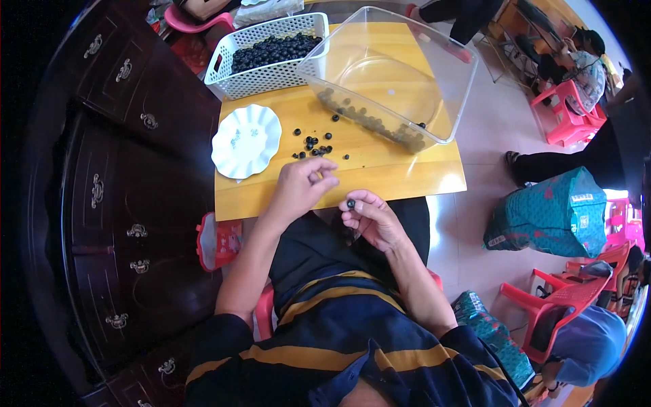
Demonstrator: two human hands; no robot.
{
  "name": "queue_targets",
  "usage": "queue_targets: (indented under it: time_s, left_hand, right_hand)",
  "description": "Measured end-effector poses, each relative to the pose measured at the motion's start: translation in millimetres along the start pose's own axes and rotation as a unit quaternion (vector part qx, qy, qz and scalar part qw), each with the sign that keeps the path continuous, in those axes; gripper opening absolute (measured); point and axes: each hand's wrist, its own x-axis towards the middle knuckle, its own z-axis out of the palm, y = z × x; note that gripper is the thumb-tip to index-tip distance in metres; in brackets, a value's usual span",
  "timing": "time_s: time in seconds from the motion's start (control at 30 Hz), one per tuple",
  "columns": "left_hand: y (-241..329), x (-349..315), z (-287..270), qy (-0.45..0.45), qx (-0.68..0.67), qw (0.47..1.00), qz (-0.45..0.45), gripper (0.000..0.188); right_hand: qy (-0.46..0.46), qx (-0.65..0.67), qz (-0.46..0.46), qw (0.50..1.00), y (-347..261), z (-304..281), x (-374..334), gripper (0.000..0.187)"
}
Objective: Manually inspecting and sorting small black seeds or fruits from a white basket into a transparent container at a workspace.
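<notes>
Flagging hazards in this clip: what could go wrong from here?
The small dark bead sits only on the right hand's fingertips, past the table edge; it may drop into the lap. The loose beads lie close to the left hand and could roll off if brushed.
</notes>
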Motion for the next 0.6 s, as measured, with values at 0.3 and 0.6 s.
queue_targets:
  time_s: [0.3, 0.6]
  left_hand:
    - [-19, 42, 36, 0.085, 0.244, 0.959, 0.113, 0.024]
    - [-21, 48, 42, 0.099, 0.152, 0.975, 0.127, 0.01]
  right_hand:
    - [0.009, 0.021, -0.029, 0.999, -7, -8, -4, 0.025]
    - [0.013, 0.039, -0.05, 0.998, -17, -11, -3, 0.024]
